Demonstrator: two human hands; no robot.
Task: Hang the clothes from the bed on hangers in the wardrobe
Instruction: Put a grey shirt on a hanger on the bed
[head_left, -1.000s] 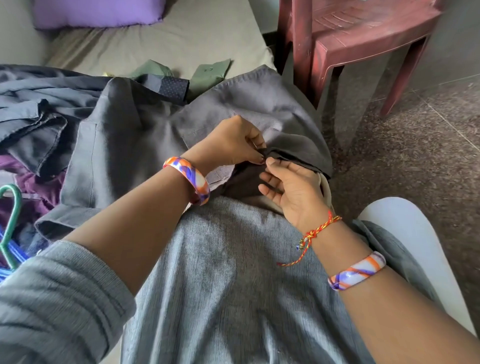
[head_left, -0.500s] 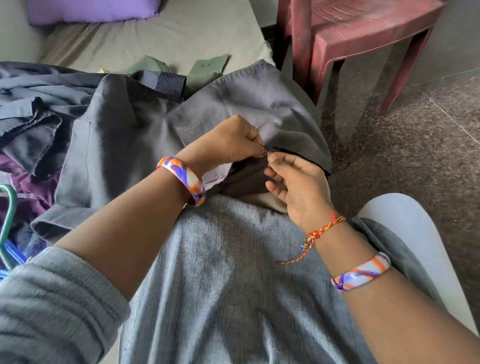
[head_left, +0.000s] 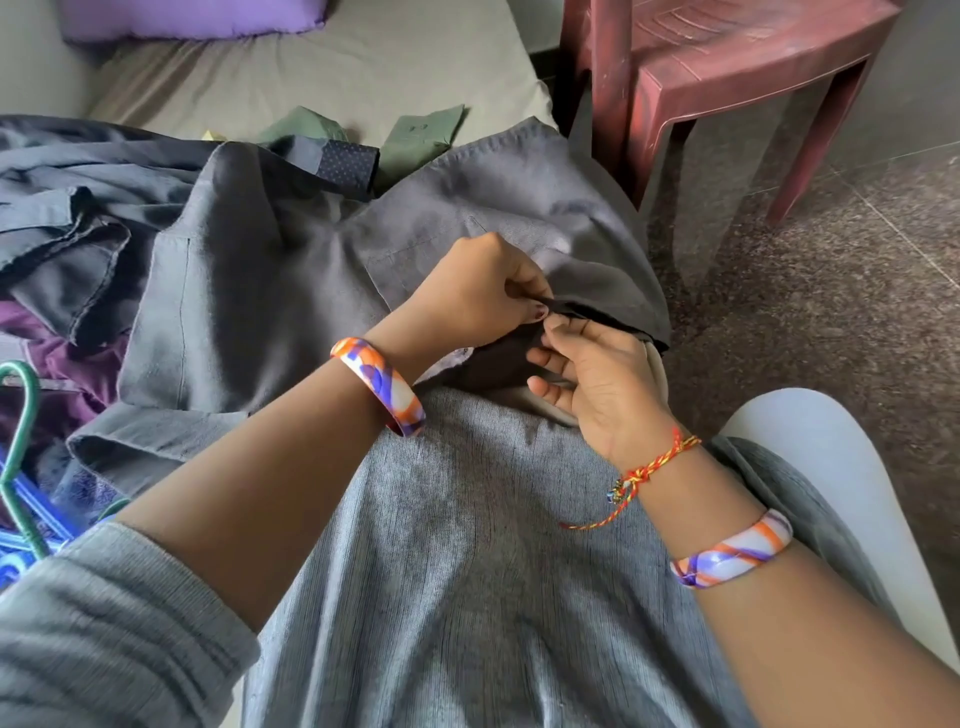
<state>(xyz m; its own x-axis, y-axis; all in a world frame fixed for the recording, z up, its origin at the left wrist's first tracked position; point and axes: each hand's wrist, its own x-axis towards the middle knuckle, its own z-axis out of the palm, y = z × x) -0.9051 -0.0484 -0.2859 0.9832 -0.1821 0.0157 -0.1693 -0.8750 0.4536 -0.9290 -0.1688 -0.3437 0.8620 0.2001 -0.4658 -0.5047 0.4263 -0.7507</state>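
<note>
Both hands working the front edge of the grey shirt, likely fastening or undoing a button.

Shirt lies spread on the bed, hem end over the person's lap. Left hand pinches the folded edge; right hand pinches the same edge from the other side, remaining fingers loosely spread. Button not visible. Advice: keep the placket taut between the two pinches, short moves. Hangers wait at the left, near the clothes pile.

Maroon plastic chair on speckled stone floor
</note>
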